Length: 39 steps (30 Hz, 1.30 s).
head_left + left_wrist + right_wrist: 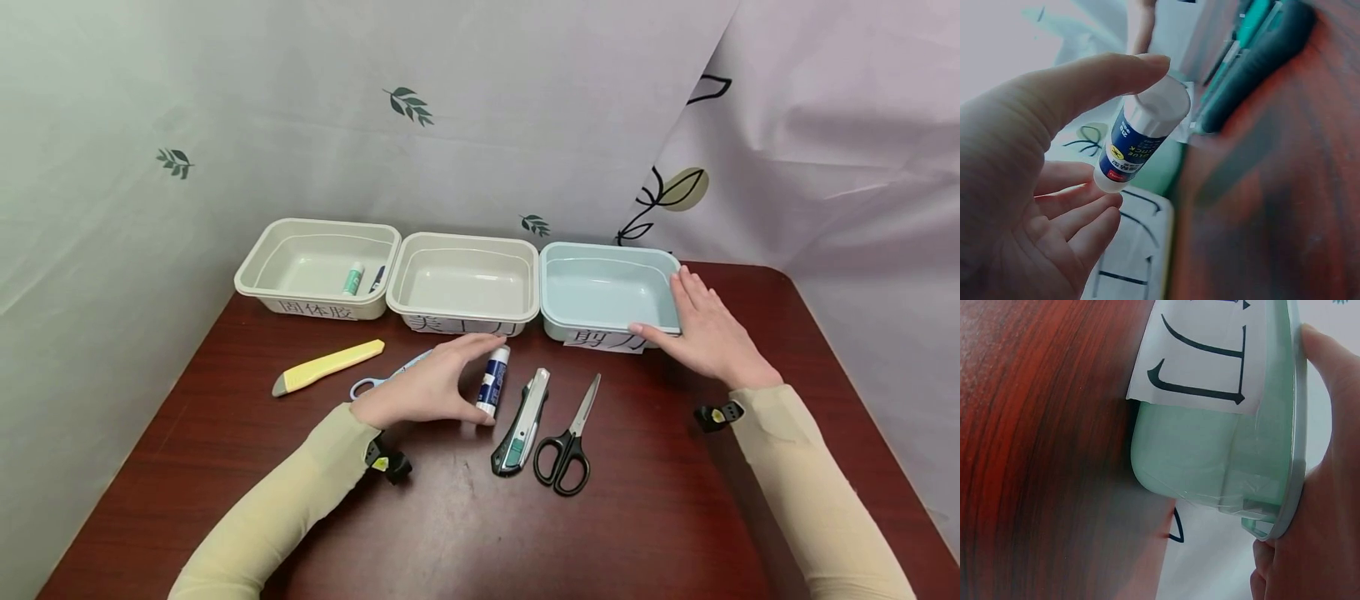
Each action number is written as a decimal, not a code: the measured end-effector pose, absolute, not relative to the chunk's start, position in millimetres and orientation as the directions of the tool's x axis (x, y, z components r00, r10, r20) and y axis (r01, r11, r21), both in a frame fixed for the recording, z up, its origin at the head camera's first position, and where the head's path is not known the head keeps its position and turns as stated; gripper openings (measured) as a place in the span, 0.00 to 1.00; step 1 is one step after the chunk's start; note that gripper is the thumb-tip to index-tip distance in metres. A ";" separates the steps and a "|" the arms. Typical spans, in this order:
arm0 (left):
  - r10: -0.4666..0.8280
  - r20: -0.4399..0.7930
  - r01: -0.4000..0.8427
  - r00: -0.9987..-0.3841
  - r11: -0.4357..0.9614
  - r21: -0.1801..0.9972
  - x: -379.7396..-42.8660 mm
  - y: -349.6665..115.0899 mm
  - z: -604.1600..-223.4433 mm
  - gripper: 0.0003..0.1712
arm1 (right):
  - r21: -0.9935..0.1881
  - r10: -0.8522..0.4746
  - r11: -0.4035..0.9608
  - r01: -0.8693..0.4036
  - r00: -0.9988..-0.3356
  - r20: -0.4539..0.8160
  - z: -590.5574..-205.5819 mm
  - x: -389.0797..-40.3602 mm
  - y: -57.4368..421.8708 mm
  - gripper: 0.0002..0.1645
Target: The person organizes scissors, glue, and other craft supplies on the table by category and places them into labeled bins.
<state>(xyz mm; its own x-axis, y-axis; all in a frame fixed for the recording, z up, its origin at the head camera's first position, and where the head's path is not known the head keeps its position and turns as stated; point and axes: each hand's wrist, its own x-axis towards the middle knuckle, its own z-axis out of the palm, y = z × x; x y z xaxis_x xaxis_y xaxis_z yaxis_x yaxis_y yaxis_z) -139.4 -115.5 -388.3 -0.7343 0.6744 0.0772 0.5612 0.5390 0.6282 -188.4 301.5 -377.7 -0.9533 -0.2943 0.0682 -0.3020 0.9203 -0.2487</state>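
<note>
Between the thumb and fingertips of my left hand (427, 387) a blue-and-white glue stick (492, 383) is pinched by its two ends. The left wrist view shows the thumb on one end of the glue stick (1138, 140) and fingers at the other. My right hand (708, 329) rests on the right front corner of the light blue bin (551, 292), thumb on the front rim, fingers along the right side. Right of the glue stick lie a grey-and-black utility knife (522, 425) and black-handled scissors (564, 458). Blue-handled scissors (367, 385) are partly hidden by my left hand.
A yellow utility knife (330, 367) lies at the left. Beside the blue bin stand a middle beige bin (465, 242) and a left beige bin (322, 227), which holds a green glue stick (353, 279) and a dark blue item (377, 279). Paper labels front the bins.
</note>
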 end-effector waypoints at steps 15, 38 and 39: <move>0.582 0.187 0.566 -0.791 0.580 0.586 -153.8 -153.0 -354.9 0.61 | -0.238 -0.294 0.923 -0.301 -0.954 0.066 -377.4 -188.1 301.3 0.65; 0.404 0.198 0.442 -0.893 0.707 0.552 -184.4 -222.5 -317.4 0.61 | -0.247 -0.293 0.921 -0.301 -0.954 0.070 -379.9 -187.6 303.2 0.65; 0.395 0.191 0.431 -0.899 0.714 0.552 -186.8 -226.1 -316.7 0.61 | -0.247 -0.292 0.921 -0.300 -0.954 0.070 -380.2 -187.6 303.3 0.65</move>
<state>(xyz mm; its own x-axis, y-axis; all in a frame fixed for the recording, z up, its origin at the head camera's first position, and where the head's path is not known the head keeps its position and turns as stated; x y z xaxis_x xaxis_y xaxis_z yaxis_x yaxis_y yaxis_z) -186.8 -226.1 -316.7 -0.8988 0.3947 0.1906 0.4306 0.7138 0.5524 -187.6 303.3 -380.2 -0.9538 -0.2922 0.0697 -0.3003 0.9212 -0.2474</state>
